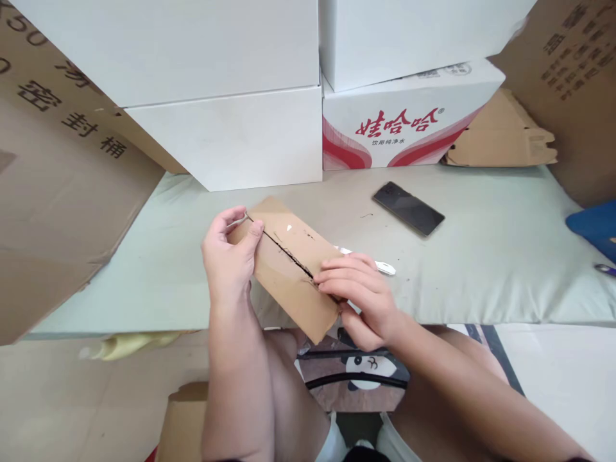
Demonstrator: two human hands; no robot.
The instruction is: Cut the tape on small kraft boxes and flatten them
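Note:
A brown cardboard box (289,295) lies tilted between my two hands, over the front edge of the covered surface. Along its top runs a dark, ragged slit between two panels. My left hand (233,240) grips the upper left end, its thumb pressed on top near the slit. At the lower right end, the fingers of my right hand (359,289) press on the slit and the thumb is underneath. A white box cutter (385,268) rests behind my right hand and is partly hidden by it. Small scraps sit on the cardboard.
A dark phone (409,208) lies on the pale green cloth (462,269). White boxes (231,141) and a red-and-white carton (409,122) form a wall behind. Large cartons stand left and right. A folded cardboard piece (503,138) and a blue object (594,231) are at right.

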